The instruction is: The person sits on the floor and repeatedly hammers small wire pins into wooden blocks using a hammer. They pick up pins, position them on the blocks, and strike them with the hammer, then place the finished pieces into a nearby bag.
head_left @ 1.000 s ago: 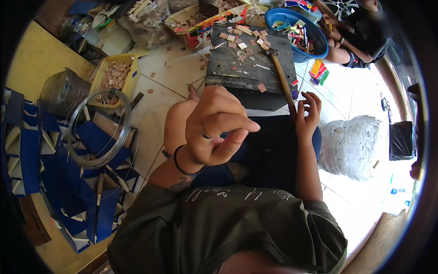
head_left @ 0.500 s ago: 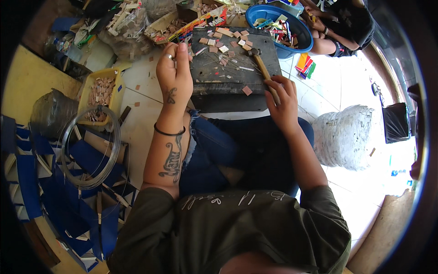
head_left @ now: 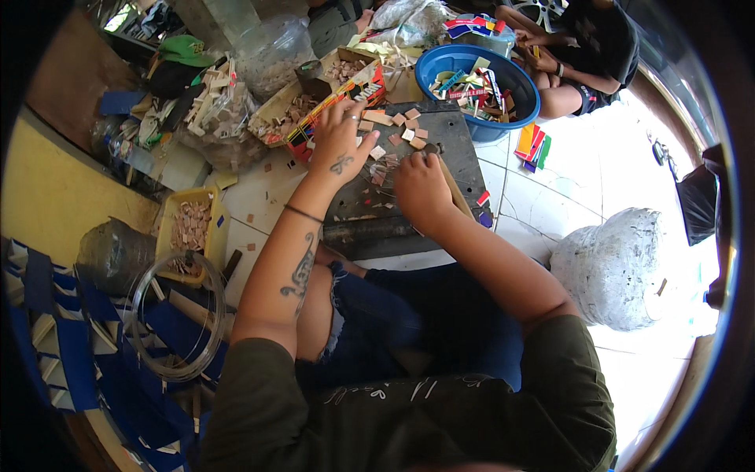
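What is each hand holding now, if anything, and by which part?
Nothing visible in the left hand; for the right hand, it cannot be told: its fingertips are hidden.

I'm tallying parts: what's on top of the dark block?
On the dark block are small flat pieces and a hammer, partly hidden by the right hand. The left hand covers the block's far-left corner; whatever lies beneath the hands cannot be seen.

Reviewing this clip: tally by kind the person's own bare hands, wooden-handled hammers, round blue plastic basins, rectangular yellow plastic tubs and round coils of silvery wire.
Bare hands: 2 (left hand, right hand)
Wooden-handled hammer: 1
Round blue plastic basin: 1
Rectangular yellow plastic tub: 1
Round coil of silvery wire: 1
Total: 6
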The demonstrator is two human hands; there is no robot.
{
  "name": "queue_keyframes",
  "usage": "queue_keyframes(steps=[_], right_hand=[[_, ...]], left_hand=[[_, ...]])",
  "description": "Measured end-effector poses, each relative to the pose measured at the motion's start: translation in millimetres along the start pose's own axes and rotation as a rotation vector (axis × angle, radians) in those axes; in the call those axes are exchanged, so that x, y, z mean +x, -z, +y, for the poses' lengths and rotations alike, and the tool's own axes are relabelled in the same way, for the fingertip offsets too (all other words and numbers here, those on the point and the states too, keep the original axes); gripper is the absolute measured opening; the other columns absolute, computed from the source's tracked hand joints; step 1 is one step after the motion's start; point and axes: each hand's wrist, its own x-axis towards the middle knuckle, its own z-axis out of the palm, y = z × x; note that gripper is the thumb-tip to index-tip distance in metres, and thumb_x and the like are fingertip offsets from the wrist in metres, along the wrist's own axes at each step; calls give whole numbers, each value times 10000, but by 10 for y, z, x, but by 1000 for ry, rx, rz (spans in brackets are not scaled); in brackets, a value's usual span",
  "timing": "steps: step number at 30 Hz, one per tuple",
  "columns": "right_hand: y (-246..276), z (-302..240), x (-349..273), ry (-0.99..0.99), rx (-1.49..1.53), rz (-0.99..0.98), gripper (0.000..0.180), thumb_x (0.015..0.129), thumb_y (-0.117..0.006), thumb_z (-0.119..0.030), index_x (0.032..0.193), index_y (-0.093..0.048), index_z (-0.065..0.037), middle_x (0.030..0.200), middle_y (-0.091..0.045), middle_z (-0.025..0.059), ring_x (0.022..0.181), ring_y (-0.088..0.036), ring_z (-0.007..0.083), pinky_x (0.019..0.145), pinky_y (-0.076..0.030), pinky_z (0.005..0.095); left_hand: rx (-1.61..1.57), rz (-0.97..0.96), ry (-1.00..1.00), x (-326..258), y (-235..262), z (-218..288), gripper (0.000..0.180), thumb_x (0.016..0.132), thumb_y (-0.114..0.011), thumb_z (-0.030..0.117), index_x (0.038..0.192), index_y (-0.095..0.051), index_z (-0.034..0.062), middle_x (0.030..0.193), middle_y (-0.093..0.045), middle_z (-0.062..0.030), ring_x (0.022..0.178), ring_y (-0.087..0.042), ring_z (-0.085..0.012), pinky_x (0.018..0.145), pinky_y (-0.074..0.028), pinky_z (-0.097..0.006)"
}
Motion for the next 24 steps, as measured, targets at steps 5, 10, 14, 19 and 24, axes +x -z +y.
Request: queue_keyframes(steps=[5, 10, 14, 19, 24], right_hand=[[-37, 45, 59, 22, 75, 8, 130, 817, -555, -148, 856, -668, -95, 905, -639, 56, 918, -600, 203, 830, -399, 342], [-36, 87, 104, 23, 115, -42, 118, 811, -564, -139, 846, -670, -101, 901, -650, 57, 921, -609, 197, 832, -403, 334], [-7, 181, 13, 3, 201, 50, 86, 794, -587, -129, 818, -656, -83, 900, -652, 80, 918, -620, 226, 828, -436, 356], [113, 462, -398, -312, 841, 174, 104, 771, -623, -102, 826, -608, -14, 782, -649, 165, 711, -656, 315, 679, -519, 419], [173, 563, -593, -561, 1493, 243, 109, 761, -681, -75, 747, -611, 7, 637, -618, 48, 579, -579, 95, 551, -467, 255]], left_hand=[[168, -288, 80, 373, -513, -92, 480, 868, -621, 368, 1253, -604, 81, 1265, -535, -120, 1221, -429, -322, 1038, -354, -440], [251, -324, 177, 515, -823, -46, 338, 832, -670, 381, 1073, -700, 146, 1187, -561, -57, 1195, -427, -287, 1035, -265, -597], [115, -232, 139, 559, -782, 5, 239, 814, -710, 299, 970, -702, 118, 1022, -631, -31, 1073, -518, -259, 998, -339, -517], [-560, -139, 269, 224, -353, 92, 184, 853, -687, 143, 1004, -662, 41, 880, -690, -50, 819, -653, -178, 782, -513, -314], [-752, 41, 436, -681, -60, 549, 179, 861, -669, 47, 1026, -626, -3, 892, -688, -54, 825, -646, -126, 775, -501, -277]])
